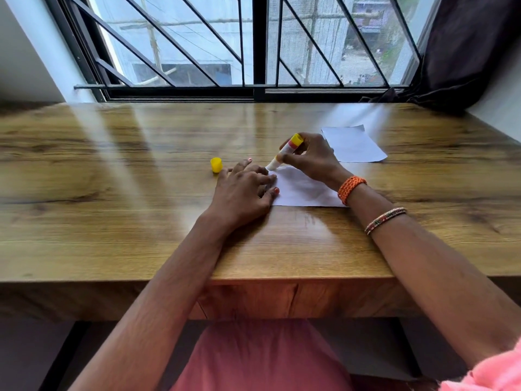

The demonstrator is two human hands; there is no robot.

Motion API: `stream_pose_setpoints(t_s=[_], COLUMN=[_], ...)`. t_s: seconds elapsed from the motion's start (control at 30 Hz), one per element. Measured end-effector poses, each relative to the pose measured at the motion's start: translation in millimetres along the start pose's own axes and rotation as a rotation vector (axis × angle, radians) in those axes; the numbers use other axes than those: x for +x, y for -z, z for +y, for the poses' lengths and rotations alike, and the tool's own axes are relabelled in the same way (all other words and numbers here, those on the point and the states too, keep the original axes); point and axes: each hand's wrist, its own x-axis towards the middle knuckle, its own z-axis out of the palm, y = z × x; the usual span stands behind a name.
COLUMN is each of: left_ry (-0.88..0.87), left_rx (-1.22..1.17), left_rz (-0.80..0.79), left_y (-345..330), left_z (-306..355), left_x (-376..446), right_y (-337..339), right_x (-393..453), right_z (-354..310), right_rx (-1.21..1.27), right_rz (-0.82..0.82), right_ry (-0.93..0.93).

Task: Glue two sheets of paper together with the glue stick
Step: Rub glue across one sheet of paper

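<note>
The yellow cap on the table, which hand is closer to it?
Left. The left hand lies flat just right of the yellow cap, fingertips almost reaching it. The right hand is farther right, holding the glue stick over the paper.

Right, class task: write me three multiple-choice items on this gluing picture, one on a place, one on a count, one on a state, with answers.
1. Where does the yellow cap lie?
A. On the table, left of the left hand
B. On the far sheet
C. On the glue stick

2. How many paper sheets are on the table?
A. One
B. Two
C. Four

3. What is the right hand doing?
A. Resting empty
B. Lifting the near sheet
C. Holding the glue stick, tip on the near sheet

Answers: 1 A, the cap sits alone on bare wood. 2 B, one sheet lies under the hands, one beyond. 3 C, its fingers wrap the tilted stick.
</note>
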Motion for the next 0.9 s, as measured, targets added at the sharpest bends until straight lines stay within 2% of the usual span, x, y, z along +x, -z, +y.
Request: stream_pose_setpoints(t_s=[0.47,0.9], left_ry=[0.031,0.023], left_rx=[-0.002,-0.011], left_rz=[0.024,0.071], left_y=[0,1], left_z=[2,2], left_x=[-4,-5], right_y=[22,45], right_x=[-9,-21], right_z=[11,20], right_rx=[-0.070,-0.095], right_rz=[0.008,0.045], right_ry=[-0.036,-0.148])
